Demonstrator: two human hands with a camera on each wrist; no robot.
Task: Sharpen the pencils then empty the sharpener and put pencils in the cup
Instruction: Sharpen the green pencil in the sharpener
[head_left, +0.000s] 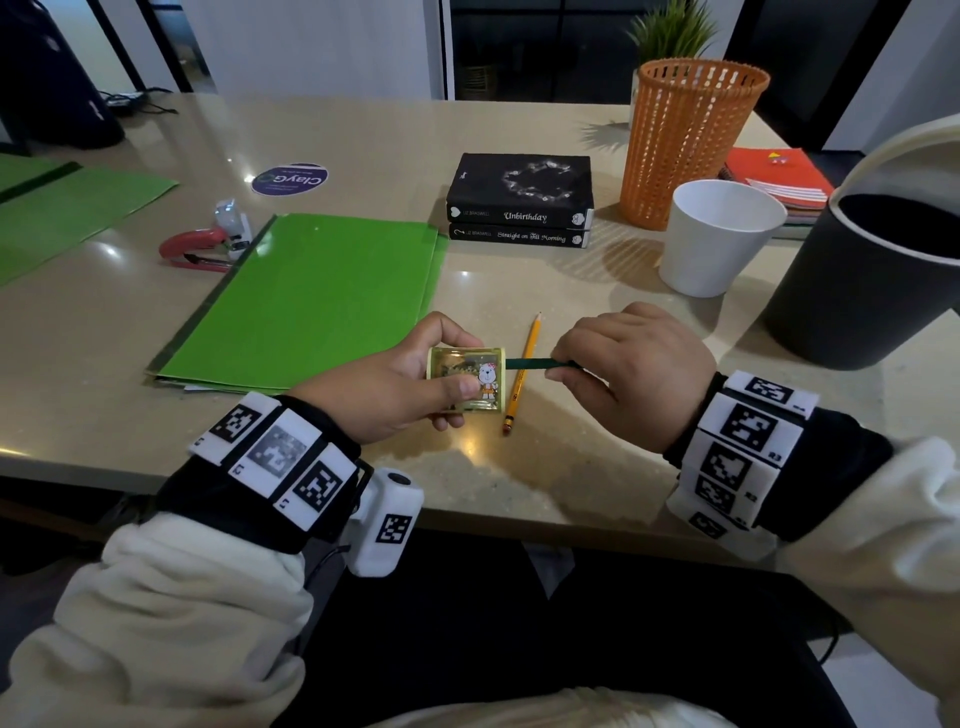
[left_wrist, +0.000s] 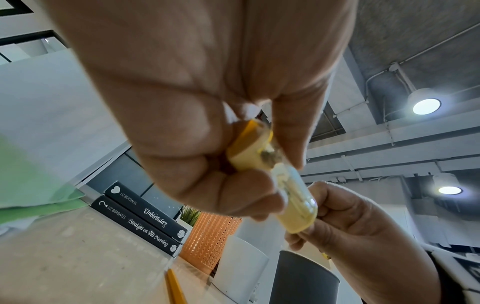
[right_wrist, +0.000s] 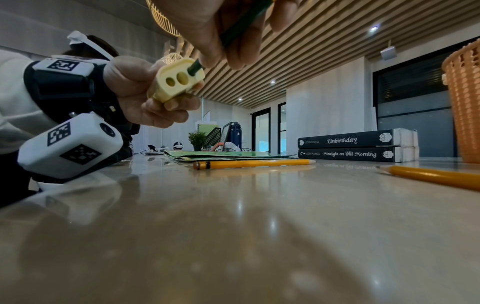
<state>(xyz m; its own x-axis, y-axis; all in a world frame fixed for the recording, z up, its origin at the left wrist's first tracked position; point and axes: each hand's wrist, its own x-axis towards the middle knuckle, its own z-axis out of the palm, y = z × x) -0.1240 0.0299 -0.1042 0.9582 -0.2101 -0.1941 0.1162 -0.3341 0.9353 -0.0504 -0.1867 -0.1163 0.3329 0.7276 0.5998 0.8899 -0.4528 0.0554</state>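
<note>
Here, above the table's near edge, the left hand (head_left: 410, 376) grips the yellow sharpener (head_left: 467, 379) while the right hand (head_left: 631, 374) pinches a green pencil (head_left: 524, 363) lodged in it (sharpening, I judge); next, twisting.

The tip of the green pencil (head_left: 524, 362) is buried inside the sharpener (head_left: 467, 378), and my right hand (head_left: 631, 371) covers its back end. In my right wrist view a second yellow pencil (right_wrist: 436, 177) runs off the right edge, as does the orange basket (right_wrist: 466, 102).
</note>
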